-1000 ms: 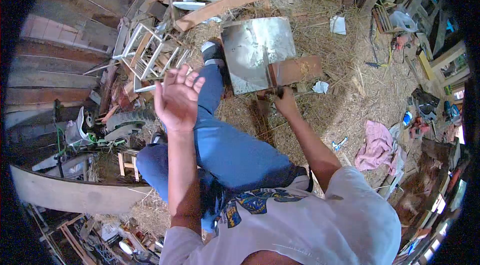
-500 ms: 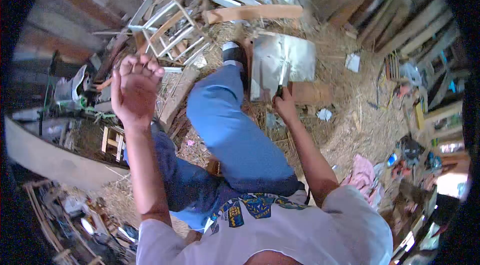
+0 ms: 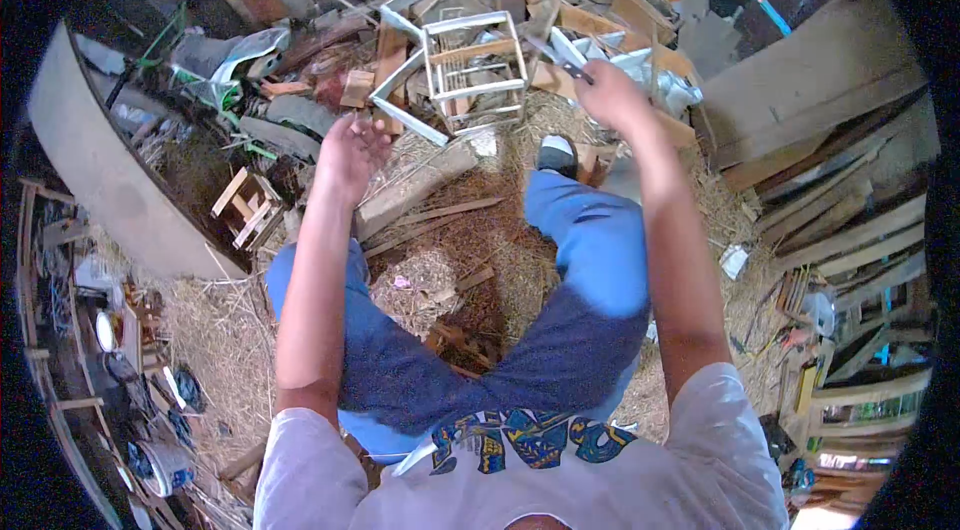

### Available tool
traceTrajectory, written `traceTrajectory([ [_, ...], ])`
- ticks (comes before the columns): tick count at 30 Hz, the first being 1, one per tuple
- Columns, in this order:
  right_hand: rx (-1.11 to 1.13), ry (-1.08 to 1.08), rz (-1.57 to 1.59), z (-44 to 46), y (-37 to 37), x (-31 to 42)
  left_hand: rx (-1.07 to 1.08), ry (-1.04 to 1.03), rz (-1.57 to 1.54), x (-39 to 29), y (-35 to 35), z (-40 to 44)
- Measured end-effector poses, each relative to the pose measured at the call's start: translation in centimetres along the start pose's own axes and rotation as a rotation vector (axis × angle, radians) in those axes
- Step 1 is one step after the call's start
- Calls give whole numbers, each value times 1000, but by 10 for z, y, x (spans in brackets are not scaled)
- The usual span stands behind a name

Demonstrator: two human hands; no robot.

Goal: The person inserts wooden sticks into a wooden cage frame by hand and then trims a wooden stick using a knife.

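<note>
My right hand [image 3: 612,95] is closed around the dark handle of a long-bladed knife [image 3: 566,64], raised ahead of me. Its pale blade points up and left toward a white slatted wooden frame [image 3: 475,55]; I cannot tell whether they touch. My left hand [image 3: 352,155] is lifted on the other side, with loosely curled fingers apart and nothing in them. Beneath that hand a thick wooden plank [image 3: 418,192] lies on the straw. Long pale wooden strips [image 3: 410,113] lean between the left hand and the frame.
Scrap boards [image 3: 590,25] and a crumpled plastic bag [image 3: 678,93] are piled ahead. A curved panel [image 3: 110,160] and a small wooden stool-like frame [image 3: 248,208] stand at left. Stacked planks [image 3: 850,220] line the right wall. Straw [image 3: 480,260] covers the floor between my legs.
My view has swung to the right and my legs are now spread. The right hand has moved up with the knife, away from the flat pale sheet, toward the white frame.
</note>
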State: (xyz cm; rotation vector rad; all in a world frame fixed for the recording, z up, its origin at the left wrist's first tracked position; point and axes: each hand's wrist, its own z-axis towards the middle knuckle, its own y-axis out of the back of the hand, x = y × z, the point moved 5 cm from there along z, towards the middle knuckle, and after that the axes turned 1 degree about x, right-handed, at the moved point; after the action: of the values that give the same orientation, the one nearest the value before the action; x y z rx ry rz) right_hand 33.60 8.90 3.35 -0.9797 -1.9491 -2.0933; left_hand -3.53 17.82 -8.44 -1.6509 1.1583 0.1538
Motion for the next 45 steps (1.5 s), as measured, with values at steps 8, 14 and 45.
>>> traceTrajectory([
  [8, 434, 212, -361, 58, -135, 28, -217, 262, 477, 26, 106, 65],
  [14, 601, 255, -448, 76, -178, 1, -340, 224, 826, 52, 196, 143],
  [45, 1038, 182, -441, 116, -291, -36, -300, -11, 2077, 182, 260, 261],
])
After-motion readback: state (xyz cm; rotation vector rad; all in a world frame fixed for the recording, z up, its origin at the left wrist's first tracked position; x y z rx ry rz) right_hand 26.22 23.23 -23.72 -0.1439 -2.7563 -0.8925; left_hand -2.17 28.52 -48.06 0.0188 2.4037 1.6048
